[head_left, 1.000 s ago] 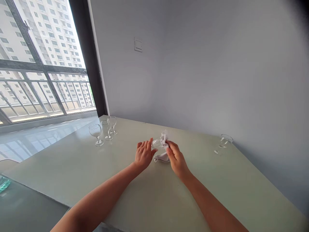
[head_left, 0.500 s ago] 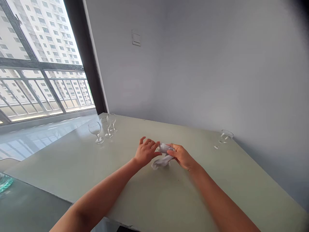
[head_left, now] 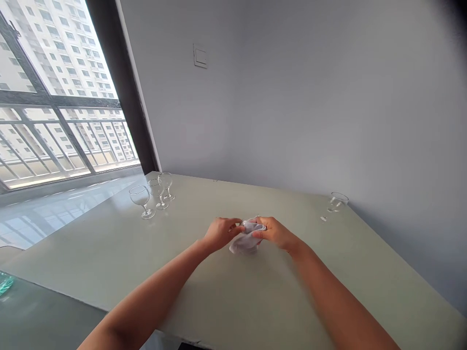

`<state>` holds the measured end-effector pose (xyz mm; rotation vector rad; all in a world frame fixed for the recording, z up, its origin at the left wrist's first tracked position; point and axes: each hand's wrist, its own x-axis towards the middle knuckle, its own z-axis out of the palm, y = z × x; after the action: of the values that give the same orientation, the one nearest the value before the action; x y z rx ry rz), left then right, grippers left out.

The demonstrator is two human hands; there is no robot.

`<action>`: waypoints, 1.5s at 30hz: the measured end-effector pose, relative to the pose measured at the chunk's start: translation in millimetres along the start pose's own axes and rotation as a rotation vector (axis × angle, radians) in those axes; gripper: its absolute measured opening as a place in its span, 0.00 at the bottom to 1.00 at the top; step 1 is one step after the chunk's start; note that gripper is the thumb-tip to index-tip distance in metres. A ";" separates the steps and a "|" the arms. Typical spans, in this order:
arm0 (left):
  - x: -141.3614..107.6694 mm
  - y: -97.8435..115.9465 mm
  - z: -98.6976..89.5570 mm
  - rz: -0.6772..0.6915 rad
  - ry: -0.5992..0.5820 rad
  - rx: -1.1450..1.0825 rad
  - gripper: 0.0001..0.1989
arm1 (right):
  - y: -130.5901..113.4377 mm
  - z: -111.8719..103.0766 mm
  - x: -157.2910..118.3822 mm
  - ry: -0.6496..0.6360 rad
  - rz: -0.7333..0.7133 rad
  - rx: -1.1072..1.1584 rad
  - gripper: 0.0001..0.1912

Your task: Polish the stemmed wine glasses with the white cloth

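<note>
My right hand (head_left: 274, 232) is closed on a whitish cloth (head_left: 245, 244), which hangs down from the fingers over the middle of the table. The cloth is bunched around something small and clear, mostly hidden, that looks like a glass. From the left, my left hand (head_left: 222, 232) pinches the near end of that bundle between thumb and fingers. Both hands are just above the pale green tabletop (head_left: 204, 301), close together.
Three stemmed glasses stand upright at the table's back left, the nearest glass (head_left: 139, 196) in front. A clear glass bowl or cup (head_left: 338, 201) is at the back right edge, beside a small clear piece (head_left: 323, 218). A green glass object (head_left: 5, 282) lies far left.
My left fingers have folded down from a spread pose onto the bundle. The cloth now covers more of the clear object. The view has shifted slightly.
</note>
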<state>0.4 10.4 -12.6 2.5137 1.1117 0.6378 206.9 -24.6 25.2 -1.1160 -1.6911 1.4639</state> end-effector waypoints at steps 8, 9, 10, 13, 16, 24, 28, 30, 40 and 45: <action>-0.2 -4.3 -5.0 0.101 0.169 0.092 0.16 | -7.3 10.3 -0.6 0.064 -0.004 0.167 0.19; 0.2 -6.4 -5.0 0.061 0.079 -0.058 0.18 | -13.9 8.9 -5.5 0.029 -0.018 0.079 0.18; 0.5 -8.0 -4.7 0.030 -0.036 -0.224 0.21 | -20.6 6.7 -10.8 -0.011 -0.028 -0.007 0.17; 0.7 -8.1 -2.1 0.005 -0.384 -0.623 0.26 | -35.2 -2.3 -22.7 -0.107 -0.045 -0.171 0.12; -1.1 -1.3 1.8 -0.016 -0.331 -0.560 0.25 | -33.0 -7.7 -21.4 -0.070 -0.048 -0.160 0.12; -2.6 -0.6 -0.1 0.091 0.295 0.182 0.15 | -9.9 8.6 -1.2 0.158 -0.034 0.112 0.18; -1.0 -11.5 -11.6 0.024 -0.122 -0.264 0.20 | -24.9 5.1 -16.8 0.028 -0.063 -0.273 0.17; -0.6 -12.3 -15.3 0.039 -0.399 -0.458 0.23 | -28.2 0.8 -21.2 -0.049 -0.060 -0.343 0.15; -2.1 -4.4 -1.0 0.206 0.365 0.356 0.15 | -4.8 22.9 2.5 0.158 -0.041 0.169 0.21; -1.8 -7.9 -3.9 0.067 0.099 0.001 0.22 | -17.5 13.4 -12.7 0.099 -0.075 -0.368 0.21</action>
<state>-7.6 14.5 -13.3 2.5538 1.0644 0.7876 197.3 -42.4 40.7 -1.2753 -1.9582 1.0570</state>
